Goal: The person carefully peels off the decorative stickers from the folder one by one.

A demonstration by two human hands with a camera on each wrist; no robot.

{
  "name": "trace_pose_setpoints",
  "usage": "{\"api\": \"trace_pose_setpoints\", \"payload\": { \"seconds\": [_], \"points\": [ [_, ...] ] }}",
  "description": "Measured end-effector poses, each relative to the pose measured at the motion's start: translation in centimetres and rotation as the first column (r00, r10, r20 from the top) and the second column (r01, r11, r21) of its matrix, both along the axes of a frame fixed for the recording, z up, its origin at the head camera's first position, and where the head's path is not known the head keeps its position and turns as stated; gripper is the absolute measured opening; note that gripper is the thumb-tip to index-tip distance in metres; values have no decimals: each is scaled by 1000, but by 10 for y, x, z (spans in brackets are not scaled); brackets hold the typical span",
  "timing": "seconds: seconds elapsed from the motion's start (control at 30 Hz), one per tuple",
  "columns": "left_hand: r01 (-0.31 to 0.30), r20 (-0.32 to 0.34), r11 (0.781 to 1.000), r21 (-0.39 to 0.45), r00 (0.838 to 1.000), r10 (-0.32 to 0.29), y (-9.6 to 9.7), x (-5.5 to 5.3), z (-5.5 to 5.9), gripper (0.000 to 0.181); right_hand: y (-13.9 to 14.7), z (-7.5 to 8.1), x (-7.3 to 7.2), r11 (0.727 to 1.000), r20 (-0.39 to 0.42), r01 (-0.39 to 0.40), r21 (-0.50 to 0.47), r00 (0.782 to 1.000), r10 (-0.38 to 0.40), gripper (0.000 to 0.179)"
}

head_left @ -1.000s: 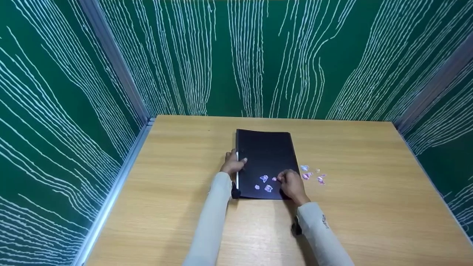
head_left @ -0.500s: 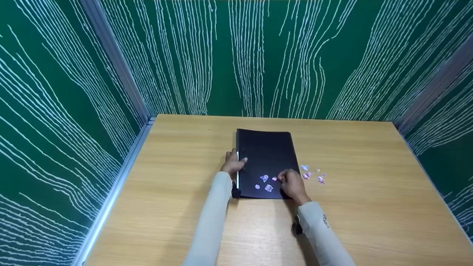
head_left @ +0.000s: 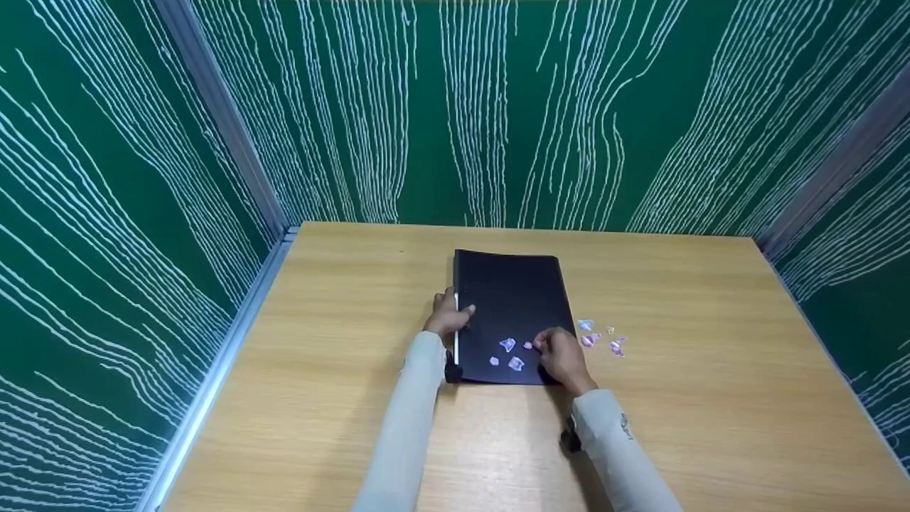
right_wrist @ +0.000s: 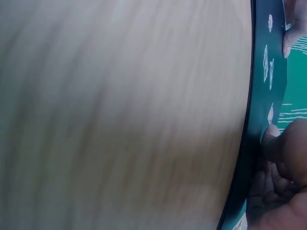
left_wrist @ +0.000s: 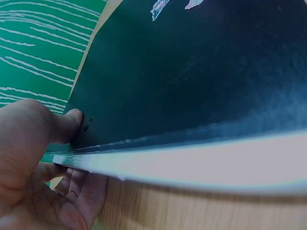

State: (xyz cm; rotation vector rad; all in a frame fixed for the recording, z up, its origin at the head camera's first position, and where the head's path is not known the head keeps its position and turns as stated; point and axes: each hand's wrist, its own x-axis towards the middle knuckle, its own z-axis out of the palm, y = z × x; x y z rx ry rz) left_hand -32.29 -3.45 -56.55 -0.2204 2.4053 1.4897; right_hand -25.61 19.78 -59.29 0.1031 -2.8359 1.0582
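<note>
A black binder [head_left: 508,291] lies on the wooden table with a white strip [left_wrist: 216,163] along its left side. My left hand [head_left: 448,313] grips that side, its thumb on the cover beside a small slot and its other fingers down at the edge. Over the lower right of the cover, my right hand [head_left: 561,353] has curled fingers and pinches a small pink sticker [head_left: 527,345] at the fingertips. Stuck or lying nearby on the cover are a butterfly-like sticker [head_left: 507,344], a round pink sticker [head_left: 494,361] and a pale sticker [head_left: 516,363].
Right of the binder, several loose shiny pieces lie on the table [head_left: 384,284], among them a blue piece [head_left: 585,324] and a pink piece [head_left: 590,340]. Green walls [head_left: 426,107] with white wavy lines stand at the back and both sides.
</note>
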Motion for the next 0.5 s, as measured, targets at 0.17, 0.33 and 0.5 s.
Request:
{"api": "trace_pose_setpoints", "payload": {
  "seconds": [0.17, 0.33, 0.5],
  "points": [
    [12, -6, 1000, -5, 1000, -12, -1, 1, 0, 68, 0, 1, 1, 1000, -1, 1, -16, 1000, -1, 7],
    [2, -6, 1000, 25, 1000, -2, -1, 0, -1, 68, 1, 1, 2, 1000, -40, -12, -20, 999, 11, 11],
    [-1, -5, 999, 34, 1000, 1, -1, 0, -2, 68, 0, 1, 3, 1000, -61, -16, -26, 998, 15, 12]
  ]
}}
